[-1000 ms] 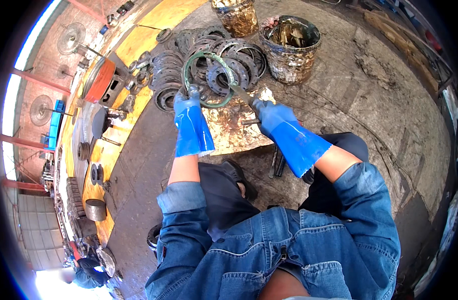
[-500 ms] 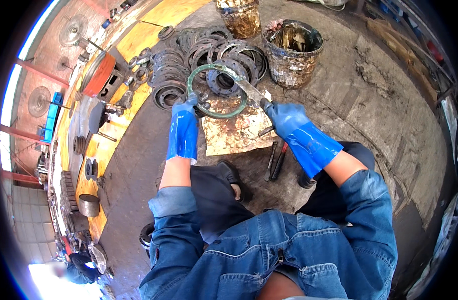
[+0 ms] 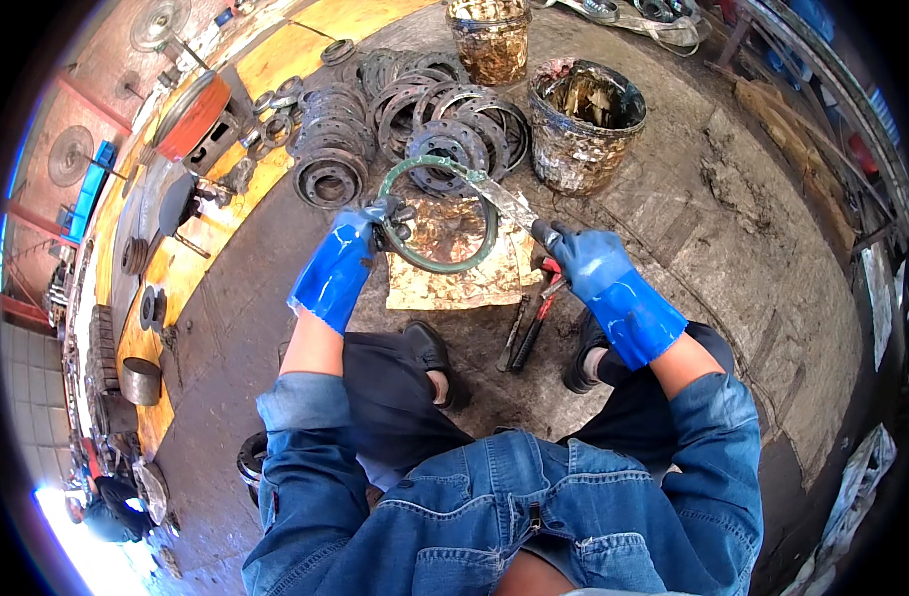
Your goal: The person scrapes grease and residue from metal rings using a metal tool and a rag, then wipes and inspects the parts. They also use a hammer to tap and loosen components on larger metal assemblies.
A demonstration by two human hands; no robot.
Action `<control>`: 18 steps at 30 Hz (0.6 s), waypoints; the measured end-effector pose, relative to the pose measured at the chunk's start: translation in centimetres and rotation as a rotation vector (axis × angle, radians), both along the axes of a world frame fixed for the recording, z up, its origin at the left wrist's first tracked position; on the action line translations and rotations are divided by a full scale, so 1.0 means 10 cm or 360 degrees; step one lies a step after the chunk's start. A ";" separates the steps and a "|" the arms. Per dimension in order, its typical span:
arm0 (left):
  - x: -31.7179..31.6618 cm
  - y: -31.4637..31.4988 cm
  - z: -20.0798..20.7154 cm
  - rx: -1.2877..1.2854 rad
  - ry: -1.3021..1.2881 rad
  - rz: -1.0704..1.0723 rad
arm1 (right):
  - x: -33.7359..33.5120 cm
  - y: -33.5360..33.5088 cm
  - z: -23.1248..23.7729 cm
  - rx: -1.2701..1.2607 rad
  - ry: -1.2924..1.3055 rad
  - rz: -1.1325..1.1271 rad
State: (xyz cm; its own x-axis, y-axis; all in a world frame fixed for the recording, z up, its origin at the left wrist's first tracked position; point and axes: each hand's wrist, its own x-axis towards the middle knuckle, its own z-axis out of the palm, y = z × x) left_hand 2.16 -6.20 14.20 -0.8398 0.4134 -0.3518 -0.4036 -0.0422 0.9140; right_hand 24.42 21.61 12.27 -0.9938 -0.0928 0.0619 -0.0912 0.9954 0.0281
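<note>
Above the stained sheet (image 3: 421, 290), my left hand (image 3: 371, 216) pinches the green ring (image 3: 452, 268); my right hand (image 3: 591, 256) grips a scraper (image 3: 509, 204) against its rim. Scraping step, I judge; next stroke calls for steady hold.

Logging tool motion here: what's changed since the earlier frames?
The green ring came nearer the body, now more over the stained sheet. The right hand drew back rightward with the scraper, its tip now higher on the ring. Nothing newly gripped or released; the left hand still holds the ring. Dark flanges and nearer bucket unmoved.
</note>
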 end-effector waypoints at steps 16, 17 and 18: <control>-0.02 -0.43 0.07 -0.1003 0.1968 -0.1178 | 0.28 0.10 0.24 0.0080 -0.0042 0.0240; -0.19 -0.52 -0.17 -0.0946 0.1811 -0.1165 | 0.27 0.08 0.25 0.0069 -0.0087 0.0233; -0.29 -0.59 -0.34 -0.0901 0.1650 -0.1151 | 0.27 0.07 0.23 0.0065 -0.0009 0.0305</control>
State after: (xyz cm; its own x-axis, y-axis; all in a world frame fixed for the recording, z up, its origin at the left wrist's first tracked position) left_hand -0.72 -12.06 10.78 -0.4806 0.8764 0.0308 0.6908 0.3567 0.6289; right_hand 27.11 22.31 14.58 -0.9580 -0.2826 0.0489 -0.2792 0.9579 0.0671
